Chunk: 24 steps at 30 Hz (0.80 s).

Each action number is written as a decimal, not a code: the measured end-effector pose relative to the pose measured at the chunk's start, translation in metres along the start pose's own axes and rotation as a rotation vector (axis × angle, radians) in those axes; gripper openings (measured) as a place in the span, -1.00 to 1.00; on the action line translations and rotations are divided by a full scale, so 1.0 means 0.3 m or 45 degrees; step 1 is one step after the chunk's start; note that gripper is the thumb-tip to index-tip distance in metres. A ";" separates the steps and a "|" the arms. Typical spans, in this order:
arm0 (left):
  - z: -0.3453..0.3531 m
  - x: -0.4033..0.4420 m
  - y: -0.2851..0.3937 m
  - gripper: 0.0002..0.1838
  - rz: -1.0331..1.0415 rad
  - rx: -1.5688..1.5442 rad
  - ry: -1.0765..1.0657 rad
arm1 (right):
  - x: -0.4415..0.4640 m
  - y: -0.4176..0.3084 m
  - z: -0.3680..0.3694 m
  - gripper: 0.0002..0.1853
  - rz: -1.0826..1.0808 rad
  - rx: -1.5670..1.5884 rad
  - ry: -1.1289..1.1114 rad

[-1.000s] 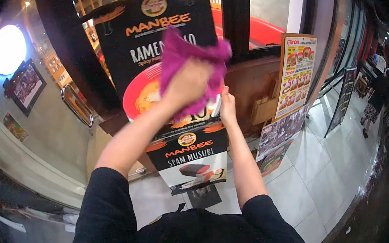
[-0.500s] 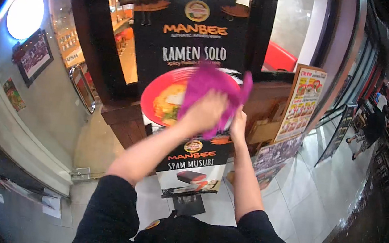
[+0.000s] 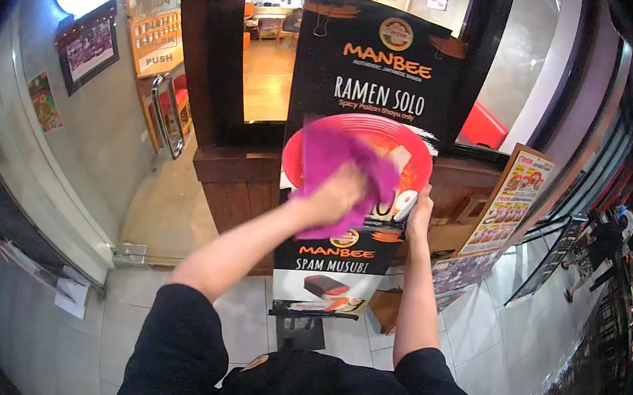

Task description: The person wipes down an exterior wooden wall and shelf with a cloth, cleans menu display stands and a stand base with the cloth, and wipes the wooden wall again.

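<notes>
A tall black sign (image 3: 379,81) with white lettering and a red ramen bowl picture stands upright in front of me. My left hand (image 3: 342,192), blurred, presses a purple cloth (image 3: 337,149) against the bowl picture, covering its left and lower part. At the sign's right edge, beside the printed number, my right hand (image 3: 421,208) grips the board, its fingers partly hidden. Below both hands is the panel (image 3: 332,265) showing spam musubi.
A menu board (image 3: 509,202) leans at the right, with a dark standing sign (image 3: 549,257) beyond it. A person (image 3: 605,243) is at the far right. A glass door with a metal handle (image 3: 168,116) is at the left.
The view has swung left, so the sign appears farther right and more upright. My left hand and the cloth have shifted toward the left side of the bowl picture; my right hand stays at the edge.
</notes>
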<state>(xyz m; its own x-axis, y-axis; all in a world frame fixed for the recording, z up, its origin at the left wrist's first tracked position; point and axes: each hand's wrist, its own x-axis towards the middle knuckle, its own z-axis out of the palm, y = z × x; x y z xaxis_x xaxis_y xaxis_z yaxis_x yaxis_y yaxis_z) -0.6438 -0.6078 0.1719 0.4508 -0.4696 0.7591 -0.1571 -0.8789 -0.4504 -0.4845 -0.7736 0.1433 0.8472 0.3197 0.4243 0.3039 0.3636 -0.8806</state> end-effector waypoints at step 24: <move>-0.278 0.200 -0.166 -0.56 -0.912 -0.867 -0.915 | -0.007 0.008 -0.024 -0.38 0.000 0.080 -0.021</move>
<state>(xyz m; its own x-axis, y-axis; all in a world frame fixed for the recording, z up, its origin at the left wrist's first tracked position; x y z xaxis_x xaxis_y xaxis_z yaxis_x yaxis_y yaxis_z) -0.6822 -0.5993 0.2791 0.9735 0.1021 0.2045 -0.0048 -0.8853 0.4650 -0.4825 -0.7797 0.1388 0.8397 0.3340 0.4282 0.2754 0.4176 -0.8659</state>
